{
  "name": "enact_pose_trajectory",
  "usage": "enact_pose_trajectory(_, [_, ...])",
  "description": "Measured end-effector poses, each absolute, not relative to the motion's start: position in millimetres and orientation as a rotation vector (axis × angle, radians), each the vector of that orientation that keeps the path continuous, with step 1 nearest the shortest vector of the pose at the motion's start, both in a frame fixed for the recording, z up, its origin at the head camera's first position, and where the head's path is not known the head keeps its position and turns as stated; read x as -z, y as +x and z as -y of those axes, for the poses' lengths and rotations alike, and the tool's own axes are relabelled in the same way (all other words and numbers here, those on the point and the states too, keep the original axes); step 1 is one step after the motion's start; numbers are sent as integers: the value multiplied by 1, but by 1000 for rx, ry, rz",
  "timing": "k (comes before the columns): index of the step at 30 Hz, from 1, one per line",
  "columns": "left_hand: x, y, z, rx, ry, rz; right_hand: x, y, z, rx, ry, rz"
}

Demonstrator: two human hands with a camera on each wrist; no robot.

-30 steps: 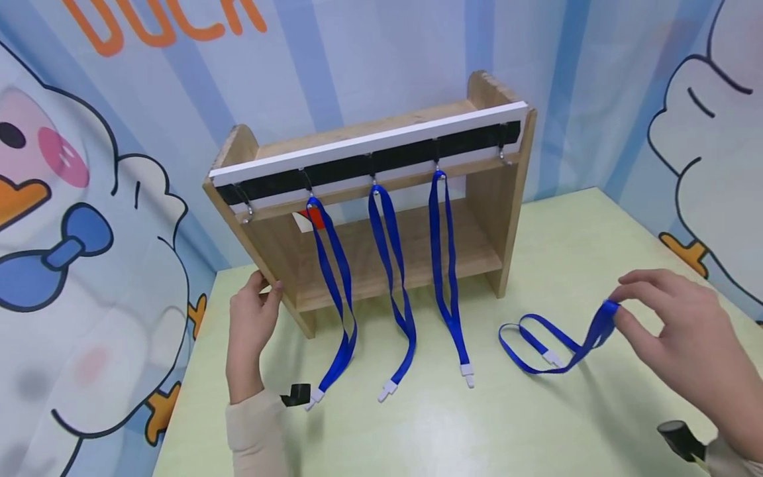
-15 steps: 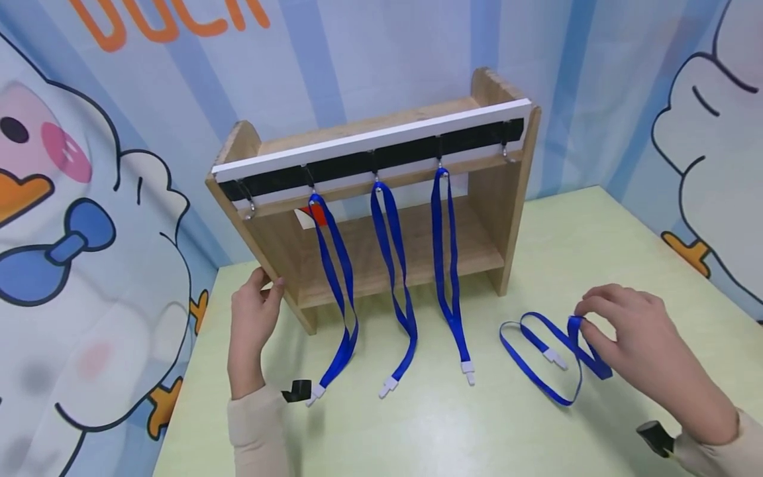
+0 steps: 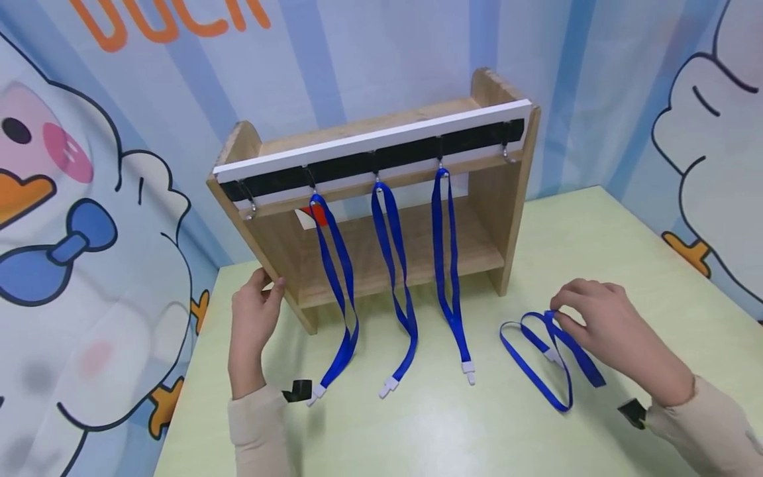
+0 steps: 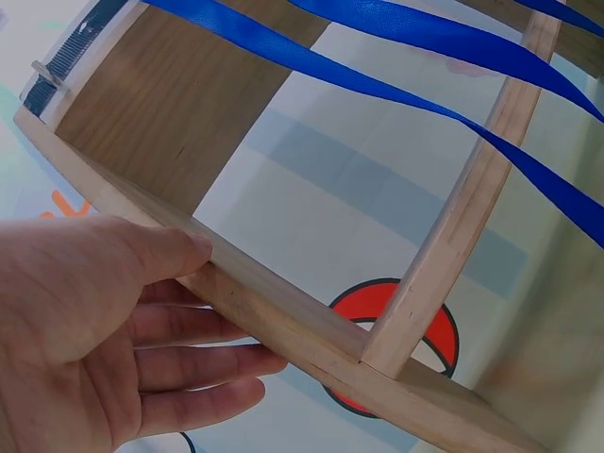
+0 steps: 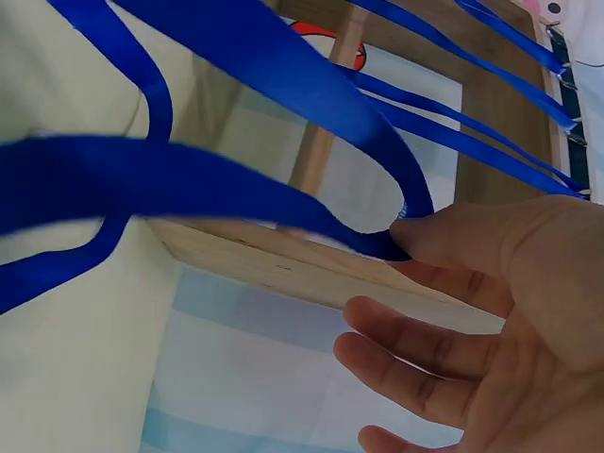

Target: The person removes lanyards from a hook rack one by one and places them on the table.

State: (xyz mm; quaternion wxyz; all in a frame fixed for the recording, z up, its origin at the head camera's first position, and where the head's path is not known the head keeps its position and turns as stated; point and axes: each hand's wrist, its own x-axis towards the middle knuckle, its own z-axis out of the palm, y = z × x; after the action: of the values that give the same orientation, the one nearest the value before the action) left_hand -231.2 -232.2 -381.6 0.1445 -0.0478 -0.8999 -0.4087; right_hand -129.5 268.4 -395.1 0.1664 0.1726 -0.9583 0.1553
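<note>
Duck-print backdrop (image 3: 387, 59) | pale green table (image 3: 441, 430) | wooden rack (image 3: 417, 238), three blue lanyards (image 3: 409, 329) hanging from its hooks (image 3: 509, 156) | loose blue lanyard (image 3: 580, 353) right of the rack, pinched by the right hand (image 3: 602, 324) | left hand (image 3: 256, 318) gripping the rack's left side

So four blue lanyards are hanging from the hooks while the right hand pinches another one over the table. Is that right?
Not quite: three blue lanyards hang from the hooks, not four, as the head view shows. The right hand does pinch another lanyard over the table.
</note>
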Motion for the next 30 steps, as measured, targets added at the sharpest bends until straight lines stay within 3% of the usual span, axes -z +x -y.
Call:
enact_pose_trajectory(15, [381, -231, 232, 1196, -117, 2606, 417, -170, -270, -383, 568, 2812])
enact_pose_trajectory(30, [380, -230, 231, 1194, -117, 2587, 442, -187, -277, -414, 529, 2907])
